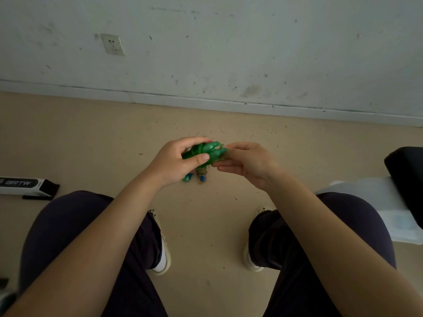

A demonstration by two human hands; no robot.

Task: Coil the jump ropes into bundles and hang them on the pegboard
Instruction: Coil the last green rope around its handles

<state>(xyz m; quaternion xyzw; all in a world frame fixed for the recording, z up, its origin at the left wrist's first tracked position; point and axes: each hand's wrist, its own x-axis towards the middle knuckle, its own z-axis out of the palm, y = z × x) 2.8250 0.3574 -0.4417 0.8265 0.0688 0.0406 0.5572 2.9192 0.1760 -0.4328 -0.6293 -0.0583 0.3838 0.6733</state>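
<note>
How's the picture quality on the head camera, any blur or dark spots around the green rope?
Head view: dim, flat light; the green plastic jump rope bundle looks soft and slightly blurred between left hand and right hand; wide-angle lens bends the baseboard; corners darken.

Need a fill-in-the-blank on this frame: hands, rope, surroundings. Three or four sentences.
1. The jump rope bundle held between the hands is mostly ____ in colour.
2. The left hand grips the bundle with its ____ pressed across the front.
3. The right hand touches the bundle at its ____ side.
4. The socket is mounted on the ____.

Missing words: green; thumb; right; wall
</note>
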